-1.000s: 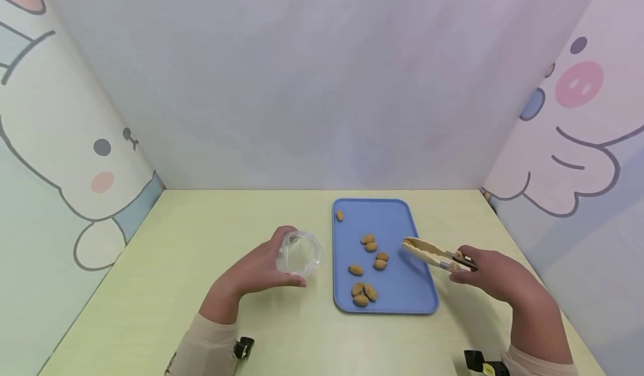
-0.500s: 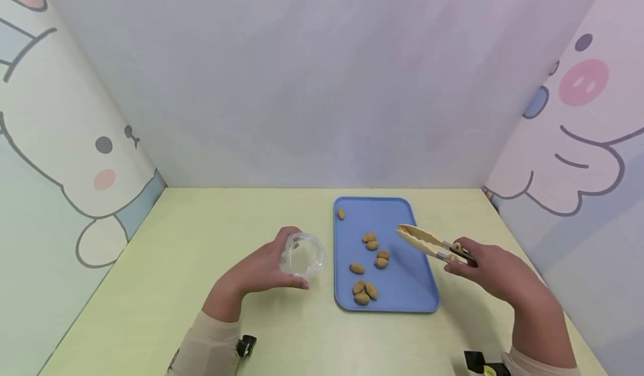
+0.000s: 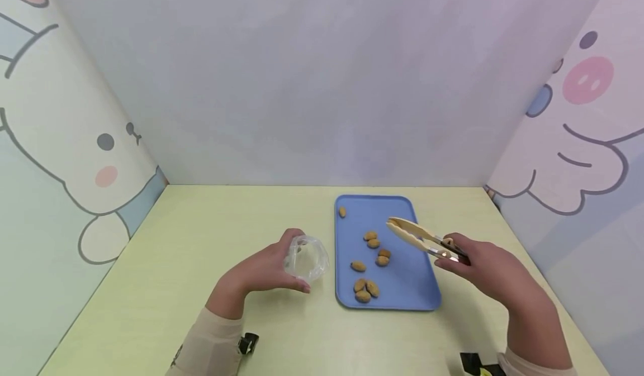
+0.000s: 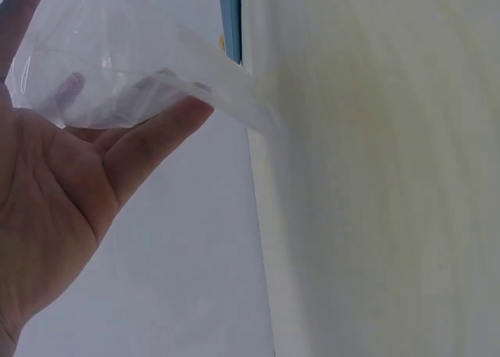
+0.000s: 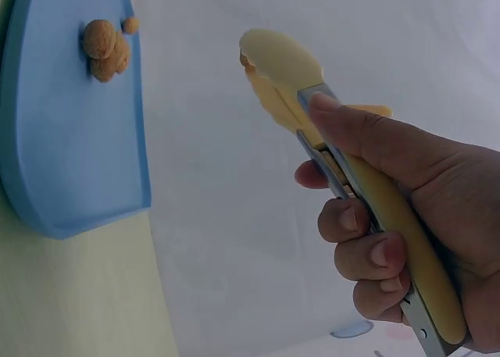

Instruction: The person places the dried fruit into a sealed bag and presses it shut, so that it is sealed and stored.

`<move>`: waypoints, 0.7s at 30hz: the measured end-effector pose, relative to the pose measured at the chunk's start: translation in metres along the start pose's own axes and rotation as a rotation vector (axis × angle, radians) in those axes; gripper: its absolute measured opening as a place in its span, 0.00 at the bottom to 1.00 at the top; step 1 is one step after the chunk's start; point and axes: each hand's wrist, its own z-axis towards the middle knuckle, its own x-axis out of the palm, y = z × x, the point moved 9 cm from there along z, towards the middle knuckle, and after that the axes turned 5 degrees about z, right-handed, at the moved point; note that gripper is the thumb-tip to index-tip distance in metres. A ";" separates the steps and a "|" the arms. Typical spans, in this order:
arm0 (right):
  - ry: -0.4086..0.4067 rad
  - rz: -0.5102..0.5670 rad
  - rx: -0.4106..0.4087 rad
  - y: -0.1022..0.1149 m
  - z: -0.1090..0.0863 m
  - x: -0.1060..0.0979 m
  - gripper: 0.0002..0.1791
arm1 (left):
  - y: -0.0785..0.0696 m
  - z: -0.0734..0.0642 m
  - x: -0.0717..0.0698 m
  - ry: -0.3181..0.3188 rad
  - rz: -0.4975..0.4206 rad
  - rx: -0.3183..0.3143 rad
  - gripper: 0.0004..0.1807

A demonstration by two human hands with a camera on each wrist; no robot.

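Observation:
My left hand (image 3: 266, 267) holds a clear, crinkled plastic bag (image 3: 308, 260) with its mouth facing up, left of the blue tray. In the left wrist view, fingers and thumb curl round the see-through bag (image 4: 117, 56). My right hand (image 3: 490, 270) grips a pair of tongs (image 3: 412, 234) with cream scalloped heads, raised over the tray's right part. Up close, the thumb lies along one arm of the tongs (image 5: 285, 64) and the heads sit close together. Several brown nuts (image 3: 383, 261) are spread over the tray's left and middle.
The blue tray (image 3: 410, 295) lies on a pale yellow table (image 3: 226, 214), right of centre. A grey wall (image 3: 322, 85) rises behind the table. Side panels with cartoon animals (image 3: 586, 80) flank it.
My right hand has carried the tongs left and up over the tray. The left hand and its bag have shifted slightly right. The nuts remain where they were on the tray.

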 end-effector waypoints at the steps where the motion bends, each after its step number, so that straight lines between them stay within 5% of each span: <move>1: -0.006 -0.003 -0.005 0.003 0.000 -0.001 0.20 | 0.000 0.000 0.000 0.000 0.002 0.001 0.55; 21: -0.127 -0.018 -0.159 0.062 -0.005 0.002 0.20 | -0.002 0.001 0.004 0.011 0.016 0.001 0.56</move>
